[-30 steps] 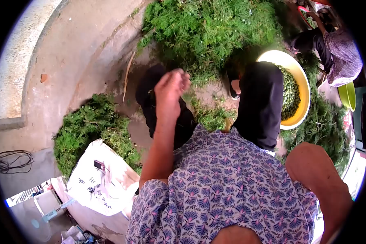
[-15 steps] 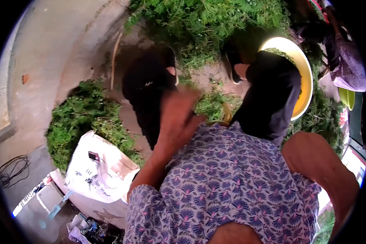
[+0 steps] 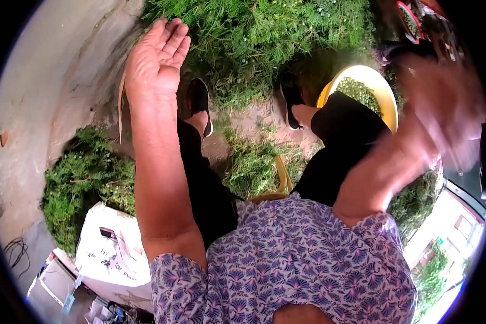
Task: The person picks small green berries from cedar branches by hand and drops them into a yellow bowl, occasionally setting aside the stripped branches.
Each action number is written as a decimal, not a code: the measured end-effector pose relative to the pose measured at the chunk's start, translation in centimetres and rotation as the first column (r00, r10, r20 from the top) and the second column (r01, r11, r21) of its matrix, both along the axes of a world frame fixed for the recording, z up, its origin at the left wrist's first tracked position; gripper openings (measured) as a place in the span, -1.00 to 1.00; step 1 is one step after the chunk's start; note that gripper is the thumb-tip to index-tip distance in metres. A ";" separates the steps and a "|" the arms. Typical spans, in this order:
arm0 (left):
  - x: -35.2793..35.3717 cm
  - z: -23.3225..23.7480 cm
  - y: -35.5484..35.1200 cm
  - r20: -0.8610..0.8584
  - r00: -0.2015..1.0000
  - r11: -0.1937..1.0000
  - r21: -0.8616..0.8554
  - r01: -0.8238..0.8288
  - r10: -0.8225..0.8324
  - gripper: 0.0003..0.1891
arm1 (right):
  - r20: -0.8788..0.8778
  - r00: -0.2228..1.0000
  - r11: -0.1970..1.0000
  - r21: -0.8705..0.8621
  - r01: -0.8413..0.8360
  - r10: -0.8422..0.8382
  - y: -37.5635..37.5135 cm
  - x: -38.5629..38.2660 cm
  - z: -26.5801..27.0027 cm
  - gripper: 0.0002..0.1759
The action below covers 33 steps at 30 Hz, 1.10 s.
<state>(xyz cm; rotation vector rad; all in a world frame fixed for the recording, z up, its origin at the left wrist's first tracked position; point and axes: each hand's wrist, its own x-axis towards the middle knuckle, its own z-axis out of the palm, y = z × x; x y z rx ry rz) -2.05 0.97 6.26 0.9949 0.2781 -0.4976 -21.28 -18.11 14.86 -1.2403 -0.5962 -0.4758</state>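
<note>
My left hand (image 3: 157,62) is raised at the upper left with its palm showing and fingers stretched out, holding nothing. Behind its fingertips lies the edge of a large heap of leafy green branches (image 3: 275,43). On the other side my right hand (image 3: 443,102) is lifted too, smeared by motion, so its fingers do not show clearly. It is nearest to a yellow bucket (image 3: 390,110) by my right leg, which holds small green bits (image 3: 356,93). Loose green sprigs (image 3: 248,167) lie on the ground between my legs, near a yellow handle-like strip (image 3: 282,174).
A smaller heap of green branches (image 3: 83,183) lies at the left. Beside it a white sack (image 3: 113,248) carries a small dark phone-like thing (image 3: 107,233). A coiled black cable (image 3: 17,254) rests near the wall. At the upper right is a red-rimmed round container (image 3: 409,22).
My left hand has risen from over my lap to the upper left and opened out palm-up. My right arm has swung up from my side into view. The view has shifted slightly.
</note>
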 end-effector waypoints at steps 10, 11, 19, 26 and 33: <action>3.8 -1.2 2.2 -0.105 0.983 0.987 0.078 -0.144 0.152 -0.77 | -0.878 -0.002 0.777 -0.425 0.464 -0.479 -5.2 9.0 -32.1 -0.78; 4.1 -1.0 2.3 -0.116 0.981 0.986 0.084 -0.145 0.155 -0.77 | -0.729 0.002 0.691 -0.647 0.322 -0.684 -6.0 9.3 -35.3 -0.76; 3.9 -0.8 0.9 -0.083 0.995 0.997 0.070 -0.043 0.049 -0.73 | -0.136 0.265 0.081 -0.975 -0.208 -0.955 -4.8 14.0 -38.3 -0.56; 3.5 -0.5 -0.3 -0.088 0.996 1.000 0.019 0.012 -0.010 -0.73 | -0.239 0.165 0.207 -0.960 -0.188 -0.957 -6.9 13.9 -38.3 -0.78; 2.7 -0.3 -1.6 -0.123 0.992 1.000 0.026 -0.014 0.017 -0.81 | -0.822 0.088 0.827 -0.558 0.073 -0.563 -7.5 13.5 -27.0 -0.82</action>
